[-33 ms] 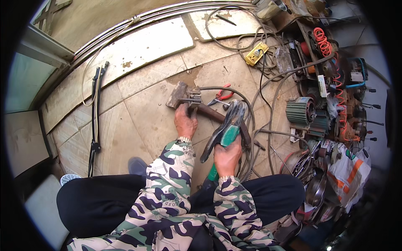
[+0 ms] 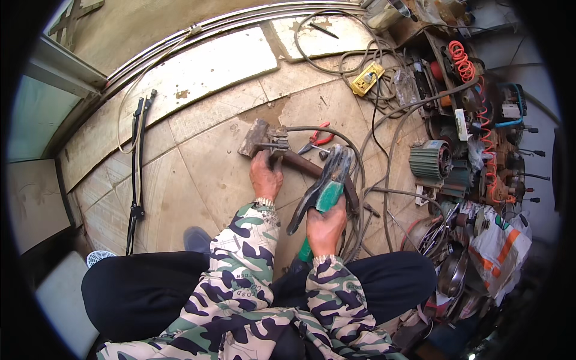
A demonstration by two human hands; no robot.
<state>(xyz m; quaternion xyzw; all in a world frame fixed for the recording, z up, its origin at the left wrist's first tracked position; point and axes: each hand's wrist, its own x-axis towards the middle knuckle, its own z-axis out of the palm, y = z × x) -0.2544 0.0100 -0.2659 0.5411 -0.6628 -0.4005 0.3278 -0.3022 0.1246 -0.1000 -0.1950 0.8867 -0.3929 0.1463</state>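
My right hand (image 2: 326,230) is closed around a black-and-green clamp-like tool (image 2: 329,195), which looks like a welding electrode holder. Its worn black jaw end points away from me, and a black lever sticks out at the left. My left hand (image 2: 266,177) reaches down beside the head of a hammer (image 2: 254,138) lying on the floor. Its fingers are bent against a small metal piece with short rods (image 2: 274,144) at the hammer head; the fingertips are partly hidden. The brown hammer handle runs right, passing behind the clamp-like tool. Red-handled pliers (image 2: 321,137) lie just beyond.
Cables loop over the tiled floor (image 2: 204,186) on the right, around a yellow socket box (image 2: 367,78). A green finned motor (image 2: 429,160), a red coiled hose (image 2: 462,60) and a plastic sack (image 2: 499,252) crowd the right side. A folded black stand (image 2: 138,168) lies left.
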